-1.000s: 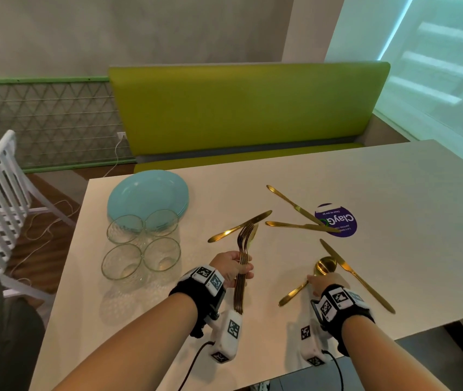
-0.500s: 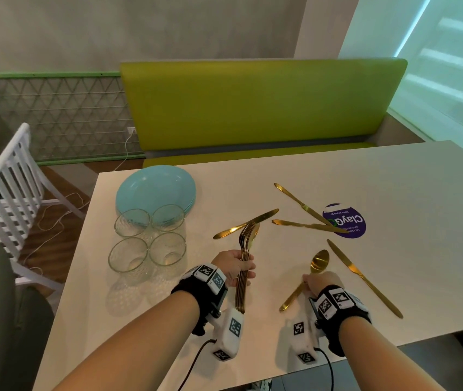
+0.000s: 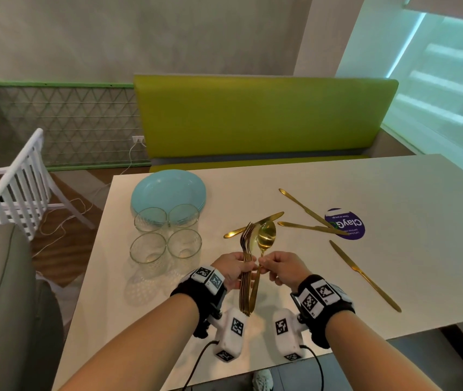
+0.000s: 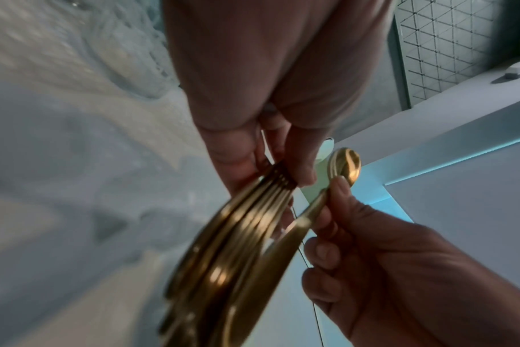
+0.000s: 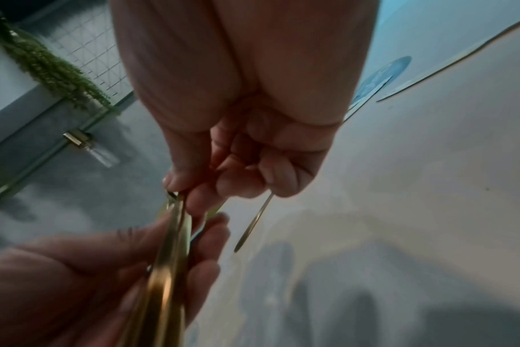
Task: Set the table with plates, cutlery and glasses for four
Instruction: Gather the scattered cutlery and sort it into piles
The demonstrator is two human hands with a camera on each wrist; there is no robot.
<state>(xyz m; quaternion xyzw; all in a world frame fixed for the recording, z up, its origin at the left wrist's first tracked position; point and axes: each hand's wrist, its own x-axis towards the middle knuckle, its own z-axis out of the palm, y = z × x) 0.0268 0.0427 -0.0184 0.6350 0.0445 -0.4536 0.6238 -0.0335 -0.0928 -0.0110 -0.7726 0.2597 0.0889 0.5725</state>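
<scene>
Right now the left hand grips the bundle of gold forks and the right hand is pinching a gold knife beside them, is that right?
Not quite: the right hand pinches a gold spoon, not a knife, as the head view shows. The left hand does grip the bundle of gold forks beside it.

On the white rectangular table [image 3: 394, 193], a stack of pale blue round plates [image 3: 168, 190] lies at the far left. Four clear glass tumblers [image 3: 165, 235] stand in a square just in front of it, the back pair overlapping the stack's near rim. To their right, above the near edge, the left hand [image 3: 231, 270] holds a bundle of gold metal forks [image 3: 246, 266], and the right hand [image 3: 284, 268] holds a gold metal spoon [image 3: 265, 244] against the bundle's right side. Four gold metal knives [image 3: 364, 275] lie scattered behind and right of the hands; two of them reach onto a round purple sticker [image 3: 346, 224]. Behind the table stands a green upholstered bench [image 3: 264, 117], and a white slatted wooden chair [image 3: 13, 182] stands left of the table.
</scene>
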